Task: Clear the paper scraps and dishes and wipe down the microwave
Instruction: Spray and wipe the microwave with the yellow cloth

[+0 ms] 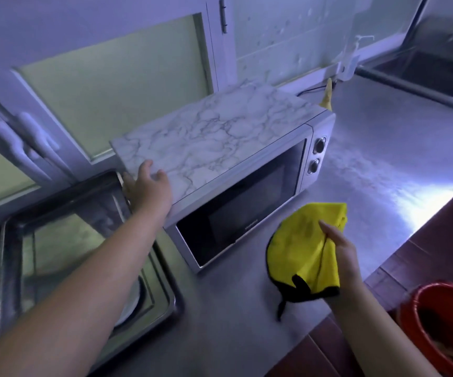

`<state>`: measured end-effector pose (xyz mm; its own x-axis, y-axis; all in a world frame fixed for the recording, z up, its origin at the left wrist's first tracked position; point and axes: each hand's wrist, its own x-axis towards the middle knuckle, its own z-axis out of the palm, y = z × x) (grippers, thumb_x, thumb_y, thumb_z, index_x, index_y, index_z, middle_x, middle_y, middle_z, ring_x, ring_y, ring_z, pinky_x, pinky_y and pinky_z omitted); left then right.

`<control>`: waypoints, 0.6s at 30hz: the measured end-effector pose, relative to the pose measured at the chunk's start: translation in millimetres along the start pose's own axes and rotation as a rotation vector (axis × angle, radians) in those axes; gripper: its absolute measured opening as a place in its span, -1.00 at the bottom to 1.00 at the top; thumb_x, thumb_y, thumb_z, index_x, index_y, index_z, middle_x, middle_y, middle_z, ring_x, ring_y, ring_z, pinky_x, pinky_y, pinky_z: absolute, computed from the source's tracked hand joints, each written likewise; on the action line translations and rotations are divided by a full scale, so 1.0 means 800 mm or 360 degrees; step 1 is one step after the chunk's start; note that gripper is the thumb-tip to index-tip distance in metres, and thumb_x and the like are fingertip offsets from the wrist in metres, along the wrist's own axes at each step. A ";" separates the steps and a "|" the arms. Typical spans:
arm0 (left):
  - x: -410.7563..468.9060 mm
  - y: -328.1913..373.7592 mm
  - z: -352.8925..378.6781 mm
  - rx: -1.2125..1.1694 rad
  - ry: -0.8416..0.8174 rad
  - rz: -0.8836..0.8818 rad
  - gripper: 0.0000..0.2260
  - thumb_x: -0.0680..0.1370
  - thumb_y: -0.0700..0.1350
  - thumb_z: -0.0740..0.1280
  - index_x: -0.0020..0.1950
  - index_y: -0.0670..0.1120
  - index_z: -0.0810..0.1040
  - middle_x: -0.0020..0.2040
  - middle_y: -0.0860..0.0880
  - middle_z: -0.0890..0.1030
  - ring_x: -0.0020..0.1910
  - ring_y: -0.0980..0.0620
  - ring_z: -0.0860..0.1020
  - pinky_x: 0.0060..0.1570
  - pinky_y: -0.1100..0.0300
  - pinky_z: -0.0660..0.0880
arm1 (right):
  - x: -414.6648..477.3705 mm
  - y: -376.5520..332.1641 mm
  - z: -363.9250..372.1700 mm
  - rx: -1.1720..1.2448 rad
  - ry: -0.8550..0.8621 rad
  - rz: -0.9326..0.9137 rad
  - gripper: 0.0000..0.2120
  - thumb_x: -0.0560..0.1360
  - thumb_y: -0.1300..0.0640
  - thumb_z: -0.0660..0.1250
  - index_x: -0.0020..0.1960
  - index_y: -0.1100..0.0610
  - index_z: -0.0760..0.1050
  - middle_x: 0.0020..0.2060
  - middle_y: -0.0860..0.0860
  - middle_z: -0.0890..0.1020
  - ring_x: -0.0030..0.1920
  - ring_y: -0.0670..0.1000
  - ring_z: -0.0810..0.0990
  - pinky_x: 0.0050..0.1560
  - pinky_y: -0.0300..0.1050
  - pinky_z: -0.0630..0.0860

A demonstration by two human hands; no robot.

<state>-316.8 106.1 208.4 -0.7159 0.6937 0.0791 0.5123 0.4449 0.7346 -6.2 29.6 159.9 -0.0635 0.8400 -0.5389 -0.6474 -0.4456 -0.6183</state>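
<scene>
A silver microwave (247,202) with a marble-patterned top (214,137) stands on the grey counter, its dark door shut. My left hand (146,183) rests on the top's near left corner, thumb on the surface and fingers curled over the left edge. My right hand (342,254) holds a yellow cloth (301,246) with black trim in the air, just in front of the microwave door. A white dish (130,303) lies in the sink at the left, mostly hidden by my forearm.
A steel sink (78,240) sits left of the microwave. A second sink (432,69) is at the far right. A red bucket (442,327) stands at the lower right. White cabinet doors (105,77) hang behind. Grey counter (383,159) stretches right of the microwave.
</scene>
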 end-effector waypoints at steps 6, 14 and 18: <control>-0.016 0.012 -0.002 0.0481 -0.0029 0.0622 -0.61 0.60 0.01 0.23 0.39 -0.07 0.49 0.44 -0.17 0.42 0.43 -0.16 0.33 0.43 -0.05 0.23 | 0.032 -0.068 0.023 0.0034 0.0136 -0.0565 -0.61 0.59 -0.07 0.29 0.35 0.09 0.51 0.17 0.06 0.68 0.09 0.06 0.69 0.02 0.02 0.62; -0.026 0.021 -0.008 0.0436 -0.0030 0.0595 -0.67 0.59 -0.01 0.26 0.33 -0.06 0.53 0.34 -0.09 0.53 0.34 -0.15 0.42 0.37 -0.06 0.33 | 0.138 -0.058 0.106 -0.0656 0.0057 -0.1132 -0.32 0.52 -0.16 0.15 0.56 0.13 0.25 0.36 -0.03 0.42 0.34 -0.03 0.39 0.45 0.02 0.28; -0.022 0.022 -0.006 0.0521 -0.0039 0.0554 -0.67 0.59 -0.01 0.26 0.34 -0.03 0.51 0.34 -0.11 0.50 0.34 -0.16 0.39 0.37 -0.06 0.30 | 0.174 -0.027 0.155 -0.1061 0.0192 -0.1322 -0.20 0.55 -0.18 0.09 0.64 0.11 -0.16 0.63 0.05 -0.15 0.62 0.02 -0.14 0.57 0.10 -0.16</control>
<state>-297.3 98.7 223.4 -0.4660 0.8445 0.2640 0.8449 0.3360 0.4163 -95.2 194.9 169.0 0.3054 0.9380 0.1640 0.0944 0.1416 -0.9854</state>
